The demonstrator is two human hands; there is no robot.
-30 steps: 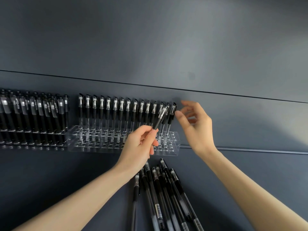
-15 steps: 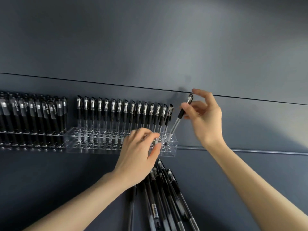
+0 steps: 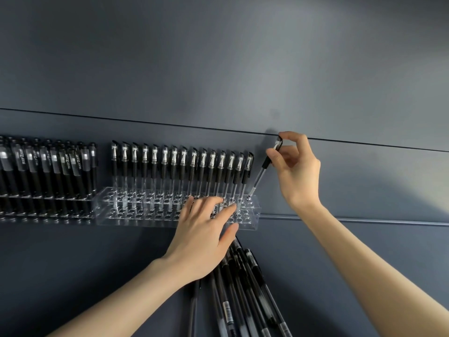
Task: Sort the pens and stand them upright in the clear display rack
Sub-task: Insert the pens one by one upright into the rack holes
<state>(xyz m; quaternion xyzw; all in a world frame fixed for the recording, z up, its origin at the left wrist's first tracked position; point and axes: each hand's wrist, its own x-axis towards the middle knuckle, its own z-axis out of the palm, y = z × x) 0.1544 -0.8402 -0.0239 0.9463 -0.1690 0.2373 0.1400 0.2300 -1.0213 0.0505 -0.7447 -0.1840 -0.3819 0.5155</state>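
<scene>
Now | right hand (image 3: pixel 297 171) pinches pen (image 3: pixel 264 165) at cap end, tilted, tip at rightmost hole of rack (image 3: pixel 136 217) | left hand (image 3: pixel 201 237) flat on rack, fingers spread, holding nothing | pen: likely light, stiff, slick; hold high.

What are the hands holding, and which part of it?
The right hand pinches a black pen by its capped top end, the tip at the clear rack's right end. The left hand holds nothing; its fingers rest on the rack.
</scene>
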